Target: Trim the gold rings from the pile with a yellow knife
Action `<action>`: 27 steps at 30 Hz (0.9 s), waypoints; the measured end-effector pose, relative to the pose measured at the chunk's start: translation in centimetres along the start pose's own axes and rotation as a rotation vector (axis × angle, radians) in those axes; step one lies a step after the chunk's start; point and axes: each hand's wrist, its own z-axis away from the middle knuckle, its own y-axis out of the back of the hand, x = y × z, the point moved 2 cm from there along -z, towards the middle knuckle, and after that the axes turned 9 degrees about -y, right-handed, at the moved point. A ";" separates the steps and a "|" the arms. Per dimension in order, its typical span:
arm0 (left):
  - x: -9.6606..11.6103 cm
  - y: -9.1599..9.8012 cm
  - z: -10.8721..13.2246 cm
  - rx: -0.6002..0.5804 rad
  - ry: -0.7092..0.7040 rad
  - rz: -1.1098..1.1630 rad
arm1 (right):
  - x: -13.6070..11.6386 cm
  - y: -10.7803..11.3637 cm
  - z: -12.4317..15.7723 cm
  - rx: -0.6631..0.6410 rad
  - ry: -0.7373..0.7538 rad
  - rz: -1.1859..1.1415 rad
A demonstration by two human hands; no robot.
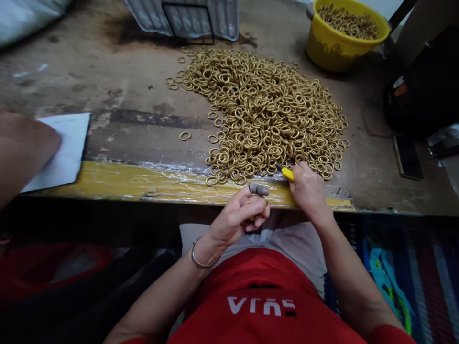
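Note:
A big heap of gold rings [267,112] lies on the worn table [118,95] in front of me. My left hand [240,215] hovers just below the table's front edge, fingers curled around a gold ring, with a grey guard on one fingertip. My right hand [306,188] is closed on a small yellow-handled cutter [287,173] whose tip points at the near edge of the heap. A thin bangle sits on my left wrist.
A yellow bucket [339,45] of rings stands at the back right. A clear plastic crate [186,19] is at the back. White paper [62,150] lies at the left, beside another person's arm [21,153]. A dark phone [407,155] lies at the right.

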 end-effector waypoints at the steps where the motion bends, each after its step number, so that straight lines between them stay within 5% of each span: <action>1: 0.0 0.2 -0.2 0.003 -0.003 0.021 | 0.1 0.3 0.0 -0.014 0.042 -0.097; 6: -0.2 1.1 -0.9 0.073 -0.027 -0.097 | 0.2 2.6 1.4 -0.245 0.327 -0.704; 10: -0.6 0.6 -1.1 -0.023 0.078 -0.103 | -0.3 3.6 2.4 -0.342 0.397 -0.867; 17: -0.6 -0.4 -0.6 -0.008 0.037 -0.100 | -0.5 2.7 4.8 -0.098 0.279 -0.498; 21: -1.0 -0.4 -0.2 0.023 -0.036 -0.176 | -0.9 2.2 6.2 -0.076 0.176 -0.227; 27: -1.2 -0.5 -0.4 0.029 -0.080 -0.285 | -1.3 2.2 6.5 -0.038 0.194 -0.177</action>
